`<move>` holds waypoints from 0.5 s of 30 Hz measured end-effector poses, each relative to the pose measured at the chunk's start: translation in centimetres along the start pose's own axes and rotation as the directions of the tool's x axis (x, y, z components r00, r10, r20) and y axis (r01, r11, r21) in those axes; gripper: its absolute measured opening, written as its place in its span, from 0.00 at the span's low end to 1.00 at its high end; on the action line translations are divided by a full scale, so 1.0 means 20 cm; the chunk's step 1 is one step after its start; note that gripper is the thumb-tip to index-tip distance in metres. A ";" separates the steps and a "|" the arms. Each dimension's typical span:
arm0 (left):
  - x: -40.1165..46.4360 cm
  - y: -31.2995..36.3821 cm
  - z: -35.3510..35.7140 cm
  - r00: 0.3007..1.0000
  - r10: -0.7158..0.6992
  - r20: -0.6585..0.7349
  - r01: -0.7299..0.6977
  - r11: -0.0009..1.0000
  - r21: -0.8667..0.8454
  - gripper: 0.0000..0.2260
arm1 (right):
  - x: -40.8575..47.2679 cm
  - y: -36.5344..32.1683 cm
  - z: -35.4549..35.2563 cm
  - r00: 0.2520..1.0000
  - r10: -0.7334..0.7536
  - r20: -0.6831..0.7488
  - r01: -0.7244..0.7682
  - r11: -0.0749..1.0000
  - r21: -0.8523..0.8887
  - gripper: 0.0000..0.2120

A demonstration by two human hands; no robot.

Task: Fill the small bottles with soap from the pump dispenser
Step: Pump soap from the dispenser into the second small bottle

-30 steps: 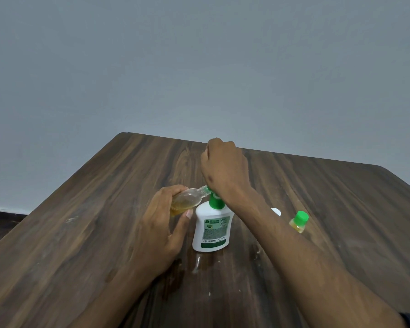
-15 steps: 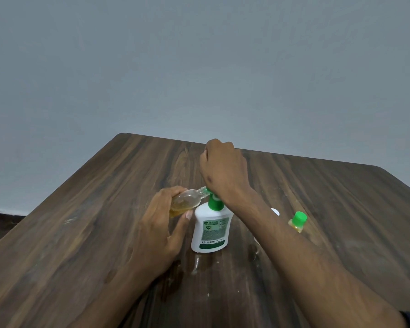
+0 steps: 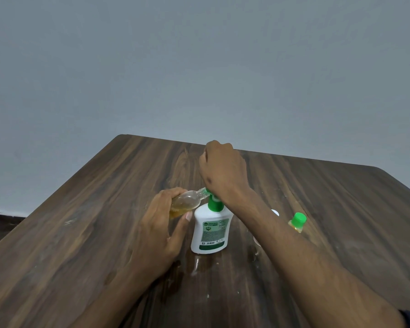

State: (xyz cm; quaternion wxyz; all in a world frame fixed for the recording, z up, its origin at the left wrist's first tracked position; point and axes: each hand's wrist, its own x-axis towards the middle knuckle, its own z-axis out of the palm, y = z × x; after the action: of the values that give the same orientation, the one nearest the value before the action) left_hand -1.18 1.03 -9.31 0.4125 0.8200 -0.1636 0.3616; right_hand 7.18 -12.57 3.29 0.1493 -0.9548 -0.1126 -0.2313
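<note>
Two hands busy: left hand [image 3: 158,229] grip around tilted small bottle [image 3: 186,202], right hand [image 3: 223,172] fisted atop pump dispenser [image 3: 211,229].

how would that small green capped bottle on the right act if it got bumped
The green-capped bottle looks small and narrow-based, so it probably tips easily. It seems rounded, so it may roll across the table. Its cap is on, so spilling seems unlikely.

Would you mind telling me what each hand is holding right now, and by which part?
The left hand grips the small clear bottle round its body, neck at the spout. The right hand sits fisted over the pump dispenser head; its grip there is hidden.
</note>
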 end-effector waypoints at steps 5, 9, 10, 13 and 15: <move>0.00 -0.02 0.00 1.000 0.000 0.021 0.000 1.000 -0.001 0.15 | -0.01 0.00 0.02 0.999 0.025 0.021 -0.025 1.000 -0.001 0.14; 0.00 -0.01 0.00 1.000 -0.007 0.009 0.007 1.000 -0.003 0.16 | 0.00 0.00 0.00 1.000 0.009 0.013 -0.009 1.000 0.008 0.12; 0.00 -0.01 0.00 1.000 -0.005 0.006 0.005 1.000 -0.003 0.15 | 0.00 0.00 0.00 1.000 0.015 0.020 -0.015 1.000 0.011 0.12; 0.00 -0.02 0.00 1.000 0.001 0.006 -0.001 1.000 -0.007 0.15 | 0.00 0.00 0.01 0.998 0.045 0.048 -0.045 0.999 -0.001 0.14; 0.00 -0.01 0.00 1.000 -0.005 0.007 0.005 1.000 0.000 0.15 | 0.00 0.00 0.00 0.999 0.030 0.035 -0.030 1.000 -0.002 0.12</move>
State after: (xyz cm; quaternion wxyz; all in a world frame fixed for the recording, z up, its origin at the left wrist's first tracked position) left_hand -1.02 1.16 -9.50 0.4127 0.8216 -0.1630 0.3579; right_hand 7.15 -12.61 3.31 0.1502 -0.9604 -0.1007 -0.2121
